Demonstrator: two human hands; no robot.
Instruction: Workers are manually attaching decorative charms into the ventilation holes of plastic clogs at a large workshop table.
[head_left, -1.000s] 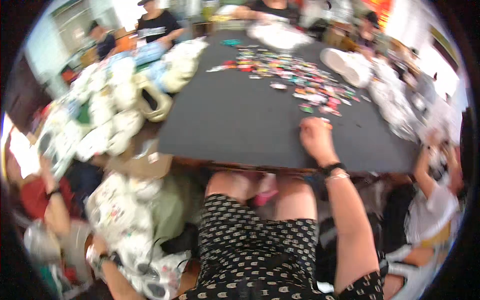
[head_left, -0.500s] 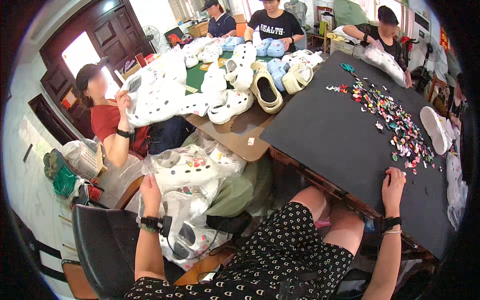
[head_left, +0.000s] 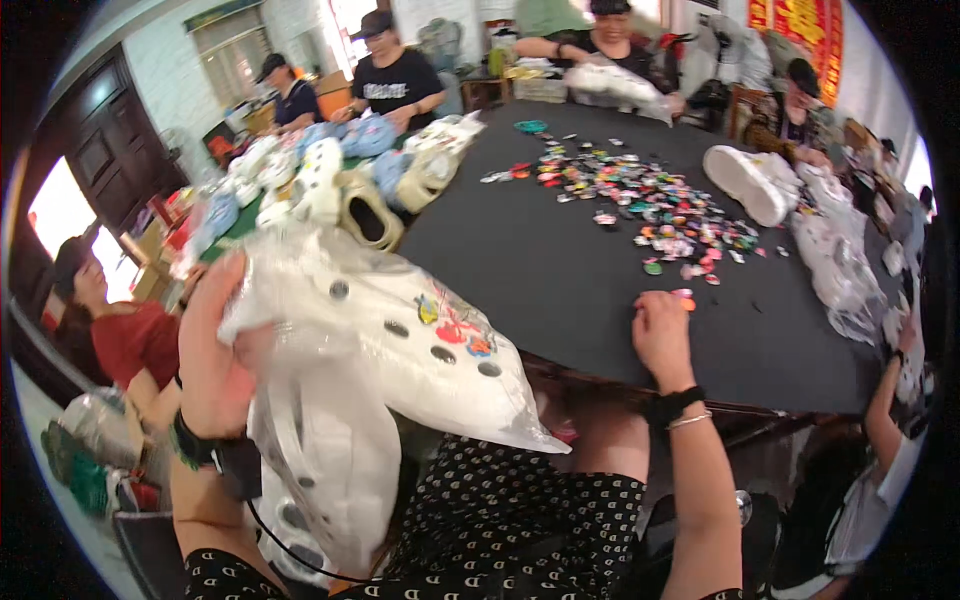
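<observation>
My left hand (head_left: 225, 350) grips the gathered top of a clear plastic bag, lifted over my lap. Inside the bag is a white clog (head_left: 420, 385) with dark round holes and colourful charms on its upper. Another white clog (head_left: 335, 445) in clear plastic hangs beneath it; I cannot tell if both share one bag. My right hand (head_left: 660, 335) rests on the black table (head_left: 530, 285), its fingers curled together. Something small and pale shows at its fingertips, too small to name. Just beyond them spreads a pile of small colourful shoe charms (head_left: 640, 195).
White, beige and blue clogs (head_left: 370, 210) crowd the green table at left. A white clog (head_left: 750, 185) and clear plastic bags (head_left: 835, 260) lie along the black table's right side. Teal scissors (head_left: 530, 127) lie at its far end. Several co-workers sit around; one across holds a bagged shoe (head_left: 620, 85).
My left hand has lifted the bagged clogs up and toward the black table. My view has turned right. My right hand stays at the table, fingers curled.
</observation>
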